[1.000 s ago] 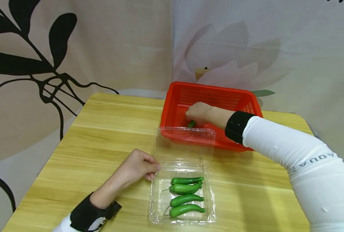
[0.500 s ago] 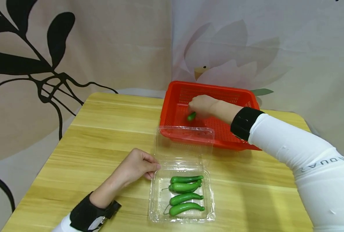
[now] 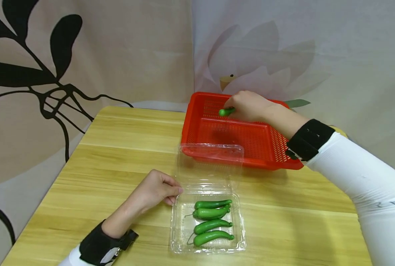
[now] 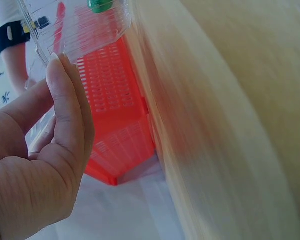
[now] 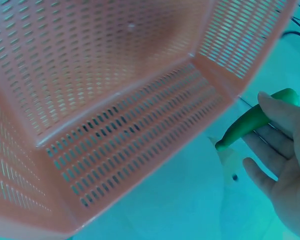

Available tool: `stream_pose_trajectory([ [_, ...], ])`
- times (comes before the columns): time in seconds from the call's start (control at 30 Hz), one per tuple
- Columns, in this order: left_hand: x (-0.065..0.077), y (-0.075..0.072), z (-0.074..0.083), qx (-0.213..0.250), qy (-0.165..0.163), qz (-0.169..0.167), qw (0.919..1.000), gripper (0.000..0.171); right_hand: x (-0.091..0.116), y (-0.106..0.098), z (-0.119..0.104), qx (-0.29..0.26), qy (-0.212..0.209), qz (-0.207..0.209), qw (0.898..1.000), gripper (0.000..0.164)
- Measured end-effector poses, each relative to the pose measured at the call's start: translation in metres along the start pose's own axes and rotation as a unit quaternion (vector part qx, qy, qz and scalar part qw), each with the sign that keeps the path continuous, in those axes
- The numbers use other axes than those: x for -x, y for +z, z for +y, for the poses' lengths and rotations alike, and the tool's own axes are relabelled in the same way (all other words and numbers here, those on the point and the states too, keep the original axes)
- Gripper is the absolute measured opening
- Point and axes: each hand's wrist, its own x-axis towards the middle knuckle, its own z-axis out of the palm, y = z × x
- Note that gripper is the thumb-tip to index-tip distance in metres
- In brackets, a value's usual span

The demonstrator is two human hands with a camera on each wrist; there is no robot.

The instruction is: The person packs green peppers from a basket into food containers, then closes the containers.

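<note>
My right hand (image 3: 249, 107) is raised over the far side of the red basket (image 3: 197, 95), pinching a green chili pepper (image 3: 226, 112) between thumb and fingers. In the right wrist view that pepper (image 5: 250, 122) sticks out past both sides of the fingertips. My left hand (image 3: 157, 188) pinches the left edge of a clear plastic clamshell box (image 3: 177, 236), near its hinge. The box's lid lies open toward the basket and overlaps its front rim. Several green peppers (image 3: 214, 238) lie side by side in the box. The left wrist view shows thumb and fingers (image 4: 65, 105) at the clear edge.
A wooden table (image 3: 117, 155) carries the basket and the box. Directly behind it hangs a printed cloth (image 3: 144, 55). The basket stands close to the table's far edge, its perforated floor (image 5: 105, 60) visible in the right wrist view.
My right hand has risen from low inside the basket, lifting the pepper up toward the far rim. The left hand and the box have stayed in place.
</note>
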Motion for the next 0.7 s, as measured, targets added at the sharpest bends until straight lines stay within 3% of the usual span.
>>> stream_pose_trajectory([
  [0.2, -0.002, -0.001, 0.001, 0.004, 0.002, -0.001, 1.0, 0.012, 0.018, -0.02, -0.007, -0.006, 0.017, 0.05, 0.999, 0.004],
  [0.5, -0.003, -0.004, 0.001, 0.002, 0.005, 0.0, 1.0, 0.013, 0.038, -0.033, -0.02, -0.031, 0.008, 0.117, 0.993, 0.021],
  [0.7, -0.004, -0.006, -0.001, 0.002, 0.013, -0.003, 0.9999, 0.014, 0.056, -0.039, -0.034, -0.038, 0.019, 0.135, 0.99, 0.031],
])
